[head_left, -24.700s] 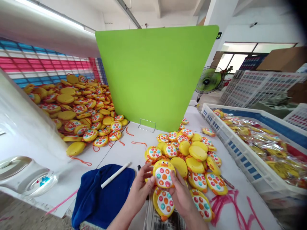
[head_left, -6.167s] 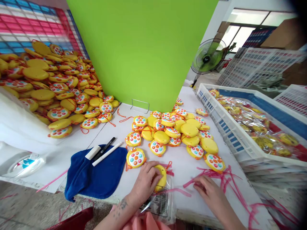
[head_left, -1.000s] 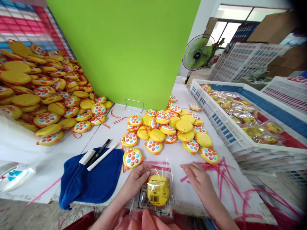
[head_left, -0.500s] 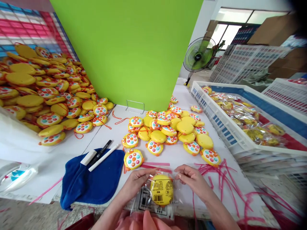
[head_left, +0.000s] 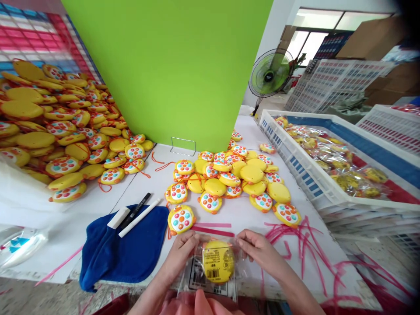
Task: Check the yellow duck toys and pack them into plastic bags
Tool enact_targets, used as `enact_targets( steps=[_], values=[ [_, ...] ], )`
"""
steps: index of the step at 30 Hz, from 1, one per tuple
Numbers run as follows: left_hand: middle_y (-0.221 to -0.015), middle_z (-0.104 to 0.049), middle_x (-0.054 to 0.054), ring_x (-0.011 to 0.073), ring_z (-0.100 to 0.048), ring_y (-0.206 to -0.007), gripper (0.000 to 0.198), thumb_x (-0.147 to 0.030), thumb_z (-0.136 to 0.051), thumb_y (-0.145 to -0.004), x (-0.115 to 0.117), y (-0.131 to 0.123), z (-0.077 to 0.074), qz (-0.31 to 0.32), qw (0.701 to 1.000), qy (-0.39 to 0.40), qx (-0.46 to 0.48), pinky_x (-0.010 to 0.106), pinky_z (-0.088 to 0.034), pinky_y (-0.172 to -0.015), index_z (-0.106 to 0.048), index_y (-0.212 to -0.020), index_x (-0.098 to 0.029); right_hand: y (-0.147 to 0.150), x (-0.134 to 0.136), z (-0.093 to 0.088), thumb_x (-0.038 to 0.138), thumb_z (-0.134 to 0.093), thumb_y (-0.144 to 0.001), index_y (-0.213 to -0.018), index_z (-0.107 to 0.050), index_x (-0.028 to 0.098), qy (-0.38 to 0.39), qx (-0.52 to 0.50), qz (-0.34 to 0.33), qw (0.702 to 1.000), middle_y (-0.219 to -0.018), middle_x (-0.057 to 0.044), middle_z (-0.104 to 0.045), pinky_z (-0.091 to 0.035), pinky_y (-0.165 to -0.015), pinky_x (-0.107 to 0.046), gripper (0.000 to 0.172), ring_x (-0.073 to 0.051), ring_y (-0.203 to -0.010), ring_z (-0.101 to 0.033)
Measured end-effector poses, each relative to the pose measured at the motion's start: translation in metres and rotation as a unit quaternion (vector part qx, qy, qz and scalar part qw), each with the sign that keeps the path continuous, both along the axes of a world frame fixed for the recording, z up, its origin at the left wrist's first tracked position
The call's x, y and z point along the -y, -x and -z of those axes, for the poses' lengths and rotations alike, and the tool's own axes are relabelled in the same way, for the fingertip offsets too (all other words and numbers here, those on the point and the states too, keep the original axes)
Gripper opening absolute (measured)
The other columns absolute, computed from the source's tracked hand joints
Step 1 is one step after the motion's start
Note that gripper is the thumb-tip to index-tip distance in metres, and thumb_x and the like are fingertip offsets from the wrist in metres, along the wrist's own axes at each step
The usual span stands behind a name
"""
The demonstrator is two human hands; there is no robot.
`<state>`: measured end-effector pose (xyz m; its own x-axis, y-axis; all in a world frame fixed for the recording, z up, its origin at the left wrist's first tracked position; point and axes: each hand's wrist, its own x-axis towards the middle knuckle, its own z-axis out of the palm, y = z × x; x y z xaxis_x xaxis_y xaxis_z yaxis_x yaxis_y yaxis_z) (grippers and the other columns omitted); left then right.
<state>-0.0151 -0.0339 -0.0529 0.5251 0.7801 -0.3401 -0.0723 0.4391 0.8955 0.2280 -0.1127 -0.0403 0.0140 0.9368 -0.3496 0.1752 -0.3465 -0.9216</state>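
Observation:
A yellow round toy (head_left: 217,261) lies back-up inside a clear plastic bag (head_left: 200,280) at the table's near edge. My left hand (head_left: 179,253) pinches the bag's top left corner. My right hand (head_left: 259,250) pinches its top right corner. Both hands hold the bag's mouth, just below a pink strip (head_left: 212,230) on the table. A single colourful-buttoned toy (head_left: 180,218) lies right above my left hand.
A heap of loose yellow toys (head_left: 239,179) lies mid-table, a bigger pile (head_left: 59,127) at left. A blue cloth (head_left: 124,245) carries a pen, a white stick and an eraser. A white crate (head_left: 315,188) of bagged toys stands right. Pink strips (head_left: 305,245) lie scattered. A green board (head_left: 170,70) stands behind.
My right hand left the pink strips and came to the bag's top right corner. Both hands now grip the bag's mouth, closer to the toy.

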Motion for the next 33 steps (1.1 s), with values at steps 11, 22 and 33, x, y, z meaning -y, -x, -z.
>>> enact_targets(
  steps=[11,22,33],
  values=[
    [-0.102,-0.07,0.012,0.0237,-0.064,-0.09,0.038,-0.052,-0.069,-0.076,0.0,0.0,-0.004,0.007,1.0,-0.008,-0.017,0.033,-0.054,-0.072,-0.067,-0.08,-0.014,-0.076,0.005,-0.076,0.036,-0.058,-0.088,-0.112,-0.057,0.022,-0.383,0.118,0.478,0.782,-0.105,-0.01,-0.067,-0.05,-0.088,-0.046,0.028,-0.026,-0.095,-0.066],
    [-0.091,-0.071,0.008,0.0217,-0.065,-0.086,0.035,-0.051,-0.069,-0.076,0.0,-0.001,0.006,0.014,0.998,-0.034,-0.047,0.031,-0.055,-0.07,-0.068,-0.08,-0.016,-0.043,0.071,0.046,0.012,-0.049,-0.087,-0.12,-0.061,0.028,-0.25,0.667,0.16,0.684,-0.124,-0.012,-0.055,-0.032,-0.102,-0.061,0.039,-0.035,-0.121,-0.046],
    [-0.097,-0.07,0.008,0.0234,-0.063,-0.094,0.03,-0.046,-0.062,-0.083,0.0,0.0,0.006,0.041,0.996,-0.052,-0.058,0.032,-0.055,-0.075,-0.066,-0.085,-0.017,-0.148,0.088,0.009,0.029,-0.046,-0.087,-0.121,-0.061,0.018,-0.19,0.543,0.402,0.712,-0.097,-0.015,-0.061,-0.039,-0.086,-0.056,0.039,-0.034,-0.097,-0.054]
  ],
)
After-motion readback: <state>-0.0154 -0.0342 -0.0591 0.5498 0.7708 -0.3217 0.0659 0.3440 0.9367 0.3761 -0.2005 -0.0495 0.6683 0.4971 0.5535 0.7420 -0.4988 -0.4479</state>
